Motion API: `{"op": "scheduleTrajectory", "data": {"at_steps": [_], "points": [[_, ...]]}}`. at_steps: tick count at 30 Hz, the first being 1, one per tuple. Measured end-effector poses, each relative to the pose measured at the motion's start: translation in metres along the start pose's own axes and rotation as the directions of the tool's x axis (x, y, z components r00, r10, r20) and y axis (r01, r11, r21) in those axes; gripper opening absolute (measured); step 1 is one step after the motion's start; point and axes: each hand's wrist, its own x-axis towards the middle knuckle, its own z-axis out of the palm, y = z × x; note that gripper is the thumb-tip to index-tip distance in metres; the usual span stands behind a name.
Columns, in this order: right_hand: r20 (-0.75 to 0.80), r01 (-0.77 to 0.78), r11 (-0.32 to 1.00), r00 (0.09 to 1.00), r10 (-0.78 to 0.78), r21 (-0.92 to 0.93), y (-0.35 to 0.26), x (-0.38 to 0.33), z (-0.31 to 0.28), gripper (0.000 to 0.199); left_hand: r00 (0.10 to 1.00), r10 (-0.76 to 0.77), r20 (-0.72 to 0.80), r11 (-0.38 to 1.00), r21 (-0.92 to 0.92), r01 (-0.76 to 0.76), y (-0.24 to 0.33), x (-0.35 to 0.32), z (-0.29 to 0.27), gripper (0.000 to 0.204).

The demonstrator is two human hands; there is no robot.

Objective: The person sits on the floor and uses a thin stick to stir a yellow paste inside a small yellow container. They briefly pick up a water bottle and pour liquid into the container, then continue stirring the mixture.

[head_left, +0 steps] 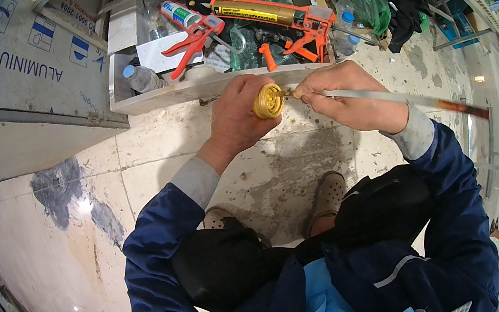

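My left hand [235, 117] is closed around a small round jar [268, 102], tilted with its mouth toward the right. Yellow-gold paste or paint coats the inside and rim of the jar. In my right hand [355, 100], pinched between thumb and fingers, is a long thin stick [410, 99], pale grey along its length with a reddish-brown far end. Its working tip, smeared gold, is at the jar's mouth; whether it has bristles I cannot tell. Both hands are above the floor, just on my side of a light-coloured open box [183, 90].
The box holds a red caulking gun [197, 40], an orange-handled one [310, 23], a plastic bottle [144, 78] and loose items. Green plastic bags [372, 9] and a black cloth [405, 17] lie to its right. A large panelled cabinet [22, 81] stands left.
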Motion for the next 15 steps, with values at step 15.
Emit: {"op": "scheduleTrajectory", "data": {"at_steps": [15], "points": [[0.13, -0.259, 0.949, 0.962, 0.239, 0.178, -0.018, -0.003, -0.011, 0.019, 1.0, -0.001, 0.0, 1.0, 0.015, 0.001, -0.001, -0.003, -0.001, 0.059]]}}
